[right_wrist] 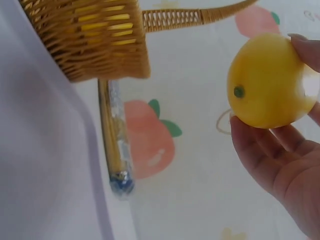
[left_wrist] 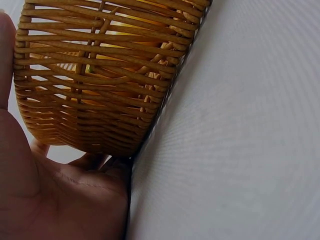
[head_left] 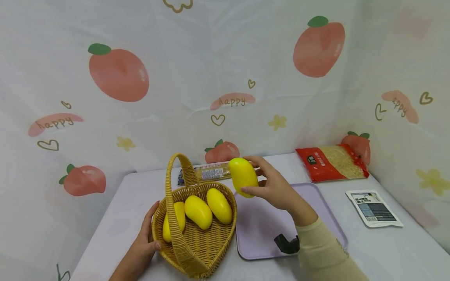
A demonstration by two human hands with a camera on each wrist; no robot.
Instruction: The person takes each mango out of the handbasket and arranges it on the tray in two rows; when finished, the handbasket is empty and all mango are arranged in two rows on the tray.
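Observation:
My right hand (head_left: 272,183) grips a yellow mango (head_left: 242,177) between thumb and fingers, held up above the tray's far left part. In the right wrist view the mango (right_wrist: 267,82) shows a small green stem spot. My left hand (head_left: 142,234) holds the left side of a woven wicker basket (head_left: 197,249) with a tall arched handle. Seen from the left wrist, the palm (left_wrist: 65,195) lies against the basket's woven wall (left_wrist: 100,100), close to the table. Several more mangoes (head_left: 198,212) lie inside the basket, one partly behind the handle.
A lilac tray (head_left: 260,246) lies right of the basket. Behind it is a clear packet of long yellowish contents (head_left: 214,173). A red bag (head_left: 316,171) sits at the back right, with a flat white-and-dark pouch (head_left: 374,208) nearer. A printed cloth wall (head_left: 175,78) closes off the back.

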